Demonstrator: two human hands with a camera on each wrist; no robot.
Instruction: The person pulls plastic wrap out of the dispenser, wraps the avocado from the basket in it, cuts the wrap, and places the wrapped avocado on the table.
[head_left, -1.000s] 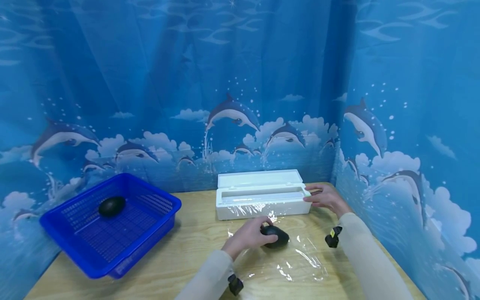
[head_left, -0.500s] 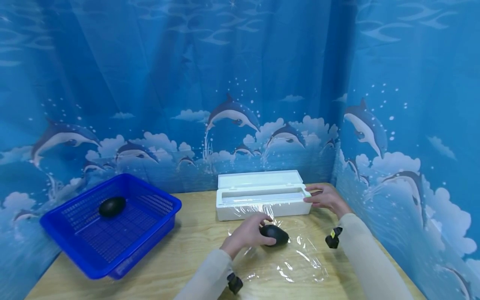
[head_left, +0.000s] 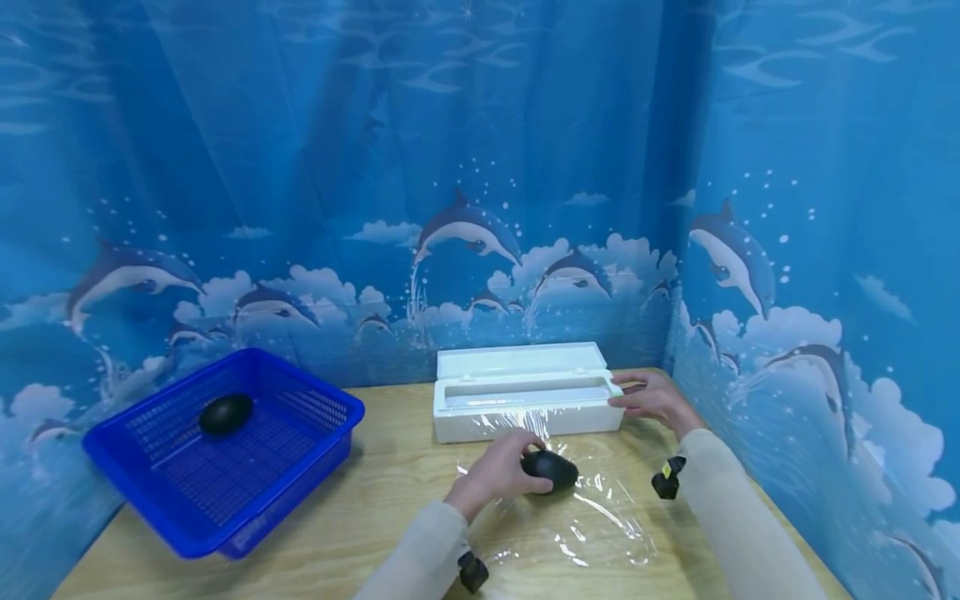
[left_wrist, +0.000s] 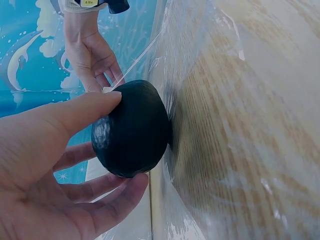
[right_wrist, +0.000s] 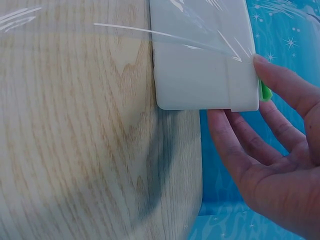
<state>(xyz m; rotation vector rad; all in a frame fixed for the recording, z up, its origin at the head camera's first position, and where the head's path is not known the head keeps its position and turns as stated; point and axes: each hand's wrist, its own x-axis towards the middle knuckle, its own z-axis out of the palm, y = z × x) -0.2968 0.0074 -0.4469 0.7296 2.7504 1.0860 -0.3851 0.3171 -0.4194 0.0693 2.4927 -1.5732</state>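
Observation:
In the head view my left hand grips a dark avocado from its left side, thumb near and fingers behind. The avocado lies on a sheet of clear cling film spread over the wooden table. That film runs back to a long white cling film dispenser, whose lid stands raised at the rear. My right hand holds the dispenser's right end. The right wrist view shows the thumb on its top edge, next to a green tab, and fingers against its end face.
A blue perforated basket stands at the left of the table, with another dark avocado inside. Blue curtains printed with dolphins close off the back and right of the table.
Almost nothing moves. My left hand shifts very slightly around the avocado, and the reflections on the film change. The right hand stays at the dispenser's end.

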